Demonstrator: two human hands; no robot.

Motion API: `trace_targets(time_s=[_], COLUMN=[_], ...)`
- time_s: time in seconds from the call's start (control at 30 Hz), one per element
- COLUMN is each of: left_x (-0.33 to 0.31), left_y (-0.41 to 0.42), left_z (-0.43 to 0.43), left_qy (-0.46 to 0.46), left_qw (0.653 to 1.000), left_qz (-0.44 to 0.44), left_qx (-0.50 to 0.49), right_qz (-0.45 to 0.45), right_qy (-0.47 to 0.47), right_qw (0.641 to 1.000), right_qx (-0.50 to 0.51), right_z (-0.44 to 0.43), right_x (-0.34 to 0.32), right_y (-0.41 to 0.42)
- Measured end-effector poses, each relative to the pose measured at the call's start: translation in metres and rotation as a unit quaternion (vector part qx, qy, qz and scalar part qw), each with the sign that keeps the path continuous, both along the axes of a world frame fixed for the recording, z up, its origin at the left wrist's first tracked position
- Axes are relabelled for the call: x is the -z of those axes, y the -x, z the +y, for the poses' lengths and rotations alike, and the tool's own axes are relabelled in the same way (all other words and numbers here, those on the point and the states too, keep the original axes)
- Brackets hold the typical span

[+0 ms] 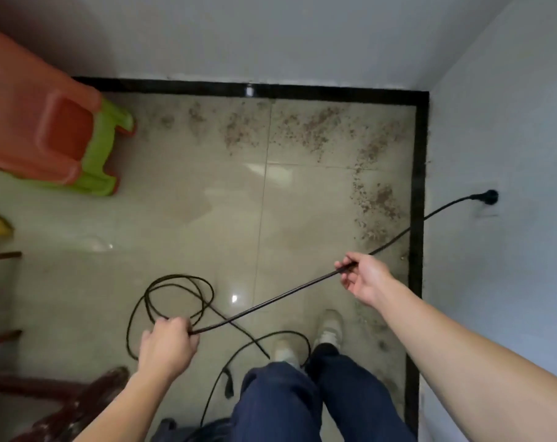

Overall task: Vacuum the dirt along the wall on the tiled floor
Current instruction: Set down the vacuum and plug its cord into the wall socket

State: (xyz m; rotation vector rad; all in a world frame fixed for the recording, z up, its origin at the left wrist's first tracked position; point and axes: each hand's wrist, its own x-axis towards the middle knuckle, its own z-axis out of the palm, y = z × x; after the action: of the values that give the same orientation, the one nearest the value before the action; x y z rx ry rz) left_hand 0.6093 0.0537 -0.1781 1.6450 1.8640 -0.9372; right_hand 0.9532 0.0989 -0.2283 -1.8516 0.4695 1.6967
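Corner of a room with glossy beige tiled floor (207, 218), white walls and a black skirting (419, 186) running along the bottom of both walls. I'll use that corner where the two skirting strips meet as the reference point.

The dirt (306, 127) is brown crumbly stuff scattered in a band right against the skirting, spreading out from the corner along the far wall and also down the right-hand wall toward the person's feet. Thickest patches sit close to the corner; the middle of the floor looks mostly clean and shiny with light glare on it.

A black cord (271, 301) is plugged into a wall socket (489, 199) on the right-hand wall, down from the corner. From the plug it stretches across the floor area in the air. The right hand (363, 279) is pinching it between fingers and thumb, near the right skirting. The left hand (167, 344) is closed around it further along, well away from the corner, with loose loops of cord lying on the tiles beside it.

An orange and green plastic slide (57, 135) sits far left of the corner along the back wall. Pale shoes (330, 327) and dark blue trousers stand at the bottom.
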Motion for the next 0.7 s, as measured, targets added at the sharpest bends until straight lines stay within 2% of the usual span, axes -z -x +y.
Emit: trace_targets(time_s=[0.13, 0.27, 0.5, 0.7], left_x=[0.003, 0.027, 0.042, 0.024], left_y=[-0.001, 0.013, 0.076, 0.129], left_z=[-0.064, -0.108, -0.200, -0.277], left_qy=[-0.005, -0.005, -0.033, -0.027], left_qw=[0.992, 0.982, 0.960, 0.948], left_qz=[-0.093, -0.139, -0.169, -0.160], left_qx=[-0.080, -0.126, -0.220, -0.274], right_qz=[0.053, 0.067, -0.015, -0.040], right_qy=[0.006, 0.028, 0.058, 0.059], right_qw=[0.998, 0.991, 0.975, 0.955], right_qx=[-0.046, -0.116, -0.215, -0.288], right_z=[-0.040, -0.078, -0.160, -0.212], right_x=[-0.003, 0.011, 0.053, 0.029], right_y=[0.061, 0.127, 0.188, 0.222])
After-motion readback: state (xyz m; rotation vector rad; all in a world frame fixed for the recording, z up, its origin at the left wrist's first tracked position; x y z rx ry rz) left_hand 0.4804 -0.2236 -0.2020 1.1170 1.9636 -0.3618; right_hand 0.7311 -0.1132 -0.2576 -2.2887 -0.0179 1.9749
